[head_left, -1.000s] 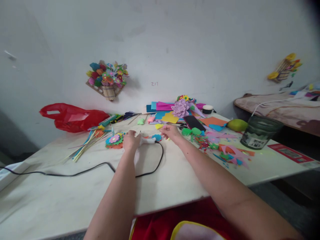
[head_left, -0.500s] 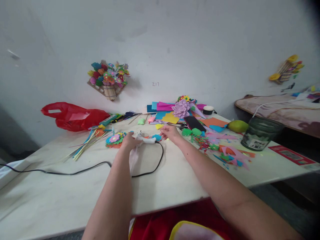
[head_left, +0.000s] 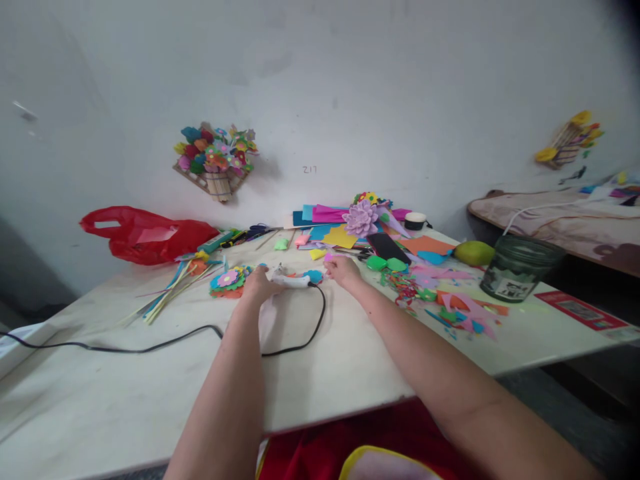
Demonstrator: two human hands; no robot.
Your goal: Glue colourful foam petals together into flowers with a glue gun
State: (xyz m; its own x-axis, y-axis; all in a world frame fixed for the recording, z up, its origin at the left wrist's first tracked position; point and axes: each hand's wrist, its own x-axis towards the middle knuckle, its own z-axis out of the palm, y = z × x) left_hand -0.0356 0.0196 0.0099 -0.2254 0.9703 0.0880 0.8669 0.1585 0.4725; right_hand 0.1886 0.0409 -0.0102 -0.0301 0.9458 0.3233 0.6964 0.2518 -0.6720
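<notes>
A white glue gun (head_left: 293,282) lies on its side in the middle of the table, its black cord looping from the handle end. My left hand (head_left: 259,285) closes around the gun's left end, thumb along it; the fingertips are partly hidden. My right hand (head_left: 345,271) is just right of the gun, thumb and fingers pinching a small pink foam piece (head_left: 329,258). Between the hands, behind the gun, is a blue scalloped foam piece (head_left: 314,275). A stack of foam flowers (head_left: 230,279) sits left of my left hand, and a yellow scrap (head_left: 317,254) lies behind my right.
Thin strips (head_left: 167,293) and a red plastic bag (head_left: 145,233) lie left. Foam sheets (head_left: 325,213), a purple flower (head_left: 361,218) and a phone (head_left: 387,247) are at the back. Right are foam scraps (head_left: 465,313), a green fruit (head_left: 474,253) and a glass jar (head_left: 520,267).
A pink piece now shows at my right fingertips, and that hand sits slightly lower and to the right. My left hand stays at the glue gun. The view has shifted slightly.
</notes>
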